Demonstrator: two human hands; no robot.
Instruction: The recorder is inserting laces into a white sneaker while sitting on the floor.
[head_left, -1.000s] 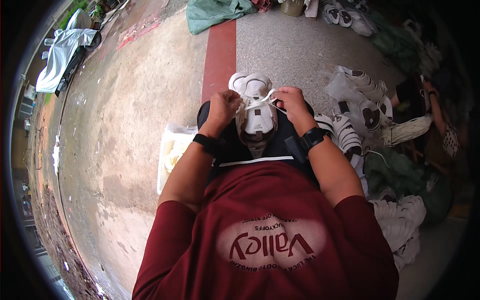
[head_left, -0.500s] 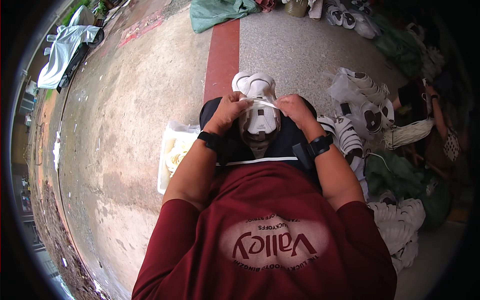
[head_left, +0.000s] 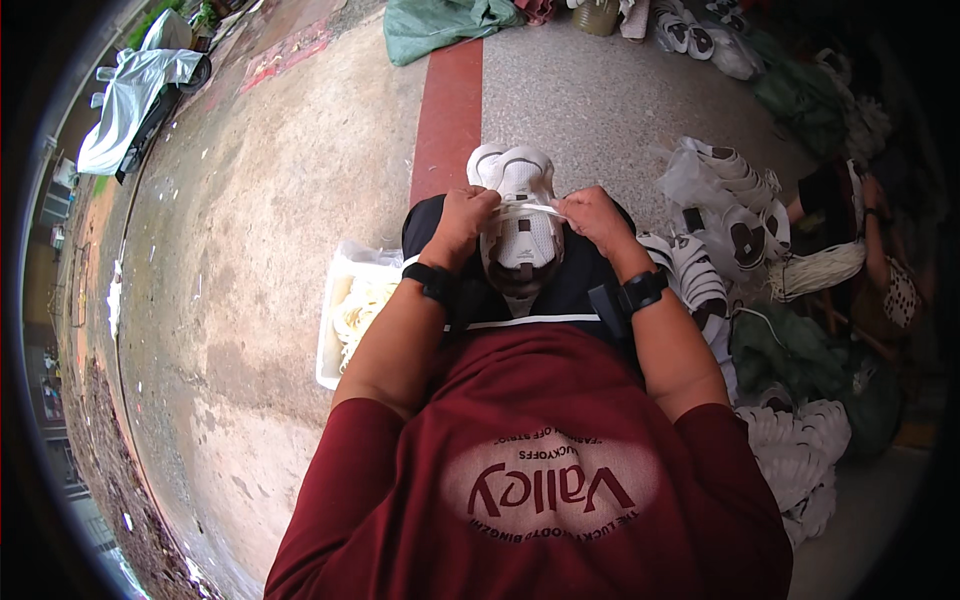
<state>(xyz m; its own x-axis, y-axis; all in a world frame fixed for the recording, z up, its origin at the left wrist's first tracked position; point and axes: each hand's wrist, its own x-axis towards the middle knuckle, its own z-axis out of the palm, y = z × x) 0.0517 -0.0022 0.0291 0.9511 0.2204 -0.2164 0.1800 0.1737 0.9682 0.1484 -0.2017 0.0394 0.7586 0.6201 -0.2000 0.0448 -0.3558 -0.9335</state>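
Observation:
A white sneaker upper with small dark patches rests between my thighs, and another rounded white part shows at its far end. Across it runs a white shoelace, stretched between my two hands. My left hand pinches the lace at the left side of the upper. On the other side, my right hand has the lace between thumb and fingertips. How the lace passes through the eyelets is too small to make out.
A white tray of cream laces stands by my left thigh. At right lie stacked white uppers, a plastic bag and a bundle of pale laces. Another person's arm shows beyond. A green sack lies ahead.
The lace is still held in both hands. My left fingers have curled in more, and the lace between the hands has shifted slightly. The whole view has moved a little.

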